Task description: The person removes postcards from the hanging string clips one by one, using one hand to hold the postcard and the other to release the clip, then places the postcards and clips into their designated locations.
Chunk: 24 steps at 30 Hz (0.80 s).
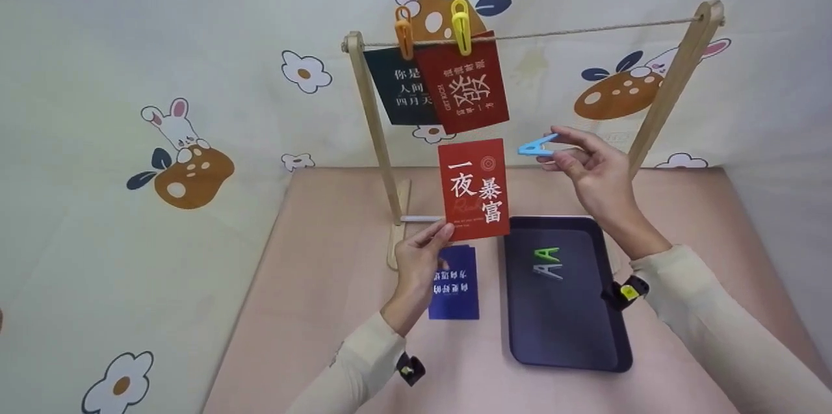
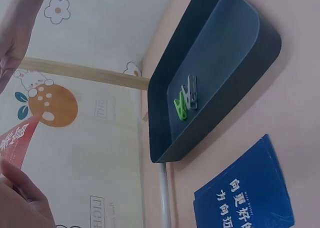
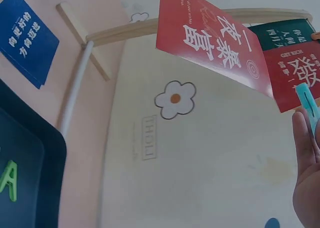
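1. Blue cards (image 1: 455, 294) lie stacked on the pink table (image 1: 312, 284), just left of the tray (image 1: 565, 329).
2. Inside the tray, a green clip (image 1: 546, 255) and a grey clip (image 1: 548, 271) sit side by side.
3. The left hand (image 1: 418, 257) pinches a red card (image 1: 474, 186) by its lower left corner — raised above the table, writing upright.
4. The right hand (image 1: 598, 173) pinches a blue clip (image 1: 537, 147) between thumb and fingers — right of that card, apart from it.
5. Beyond, on the rope (image 1: 585, 30), an orange clip (image 1: 403, 34) and a yellow clip (image 1: 461, 27) hold up a dark green card (image 1: 400, 102) and a second red card (image 1: 465, 92), overlapping.
6. Rabbit-print cloth (image 1: 240, 50) hangs behind.
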{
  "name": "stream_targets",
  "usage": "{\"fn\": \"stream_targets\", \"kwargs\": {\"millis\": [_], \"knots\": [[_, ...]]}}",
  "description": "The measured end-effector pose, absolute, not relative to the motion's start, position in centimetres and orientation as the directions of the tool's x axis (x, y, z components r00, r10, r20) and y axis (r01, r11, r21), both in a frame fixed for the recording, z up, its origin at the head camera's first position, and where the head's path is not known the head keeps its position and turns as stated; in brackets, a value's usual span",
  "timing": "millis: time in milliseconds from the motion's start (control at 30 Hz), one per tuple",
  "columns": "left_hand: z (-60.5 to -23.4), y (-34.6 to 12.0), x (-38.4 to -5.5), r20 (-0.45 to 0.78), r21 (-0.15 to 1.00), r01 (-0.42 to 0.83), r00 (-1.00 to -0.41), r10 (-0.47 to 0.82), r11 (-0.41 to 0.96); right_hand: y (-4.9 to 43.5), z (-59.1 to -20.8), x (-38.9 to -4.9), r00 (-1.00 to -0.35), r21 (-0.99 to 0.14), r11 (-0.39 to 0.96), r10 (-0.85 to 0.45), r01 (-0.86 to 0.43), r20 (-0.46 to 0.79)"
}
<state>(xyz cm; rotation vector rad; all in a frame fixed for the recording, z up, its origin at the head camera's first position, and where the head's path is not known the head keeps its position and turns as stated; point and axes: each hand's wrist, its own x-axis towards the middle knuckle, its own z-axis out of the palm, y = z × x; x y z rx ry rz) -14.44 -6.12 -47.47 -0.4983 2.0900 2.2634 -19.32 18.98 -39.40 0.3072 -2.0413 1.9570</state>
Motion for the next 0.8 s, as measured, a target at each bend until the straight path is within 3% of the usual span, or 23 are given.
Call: {"fn": "stream_targets", "kwargs": {"millis": [300, 800], "knots": [[-49.5, -6.2, -13.6, -0.292, 0.952, -0.261, -0.931, -0.218, -0.158, 19.5, -42.6, -18.2, -0.944, -0.945, 0.076, 0.066, -0.319, 0.323], [-55.2, -7.5, -10.3, -0.456, 0.89, -0.437, -0.865, -0.208, -0.13, 20.0, -49.6, -15.4, -0.977, -0.968, 0.198, 0.116, -0.153, 0.178]]}}
